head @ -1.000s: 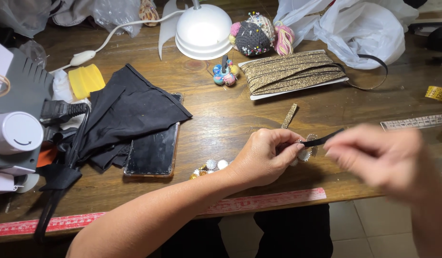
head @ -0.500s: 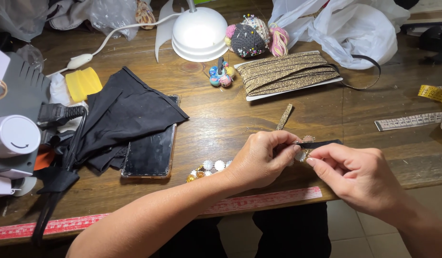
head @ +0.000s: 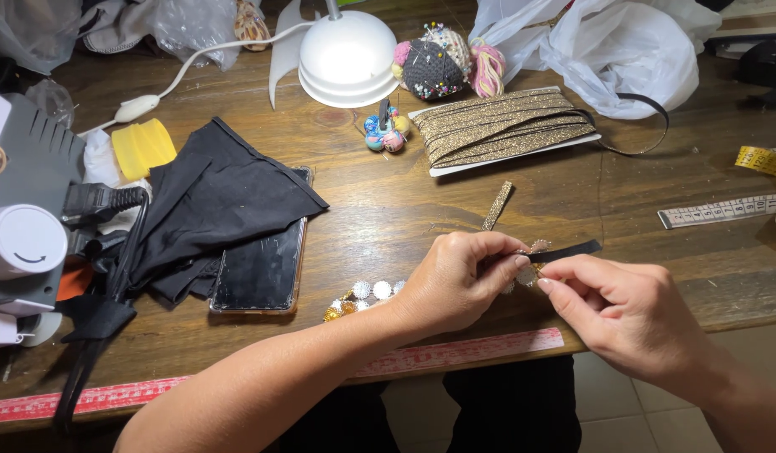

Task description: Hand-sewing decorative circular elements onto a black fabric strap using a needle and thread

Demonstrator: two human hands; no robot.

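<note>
Both my hands are up front at the counter (head: 388, 210) edge, working close together. My left hand (head: 455, 281) is curled, thumb and forefinger pinching one end of a narrow black strap (head: 568, 250) along with a small beaded ornament (head: 529, 270) tucked under it. My right hand (head: 627, 310) has its fingertips pressed together on the same spot, just beside the left thumb; the strap's free end sticks out to the right above the knuckles. Looks held that way to keep the strap flat on the ornament while the fingers work it. Exactly how the two join I can't tell, as the fingers cover it.

A row of beaded buttons (head: 363, 295) lies by my left wrist, within easy reach. A short gold trim piece (head: 497, 205) lies just beyond the hands, and the card of gold trim (head: 505, 127) is farther back. A black cloth (head: 211, 201) partly covers a phone (head: 262, 268) on the left, pushed clear of the work spot. The pincushion (head: 431, 65) and lamp base (head: 347, 57) are at the back, and a tape measure (head: 723, 210) is on the right.
</note>
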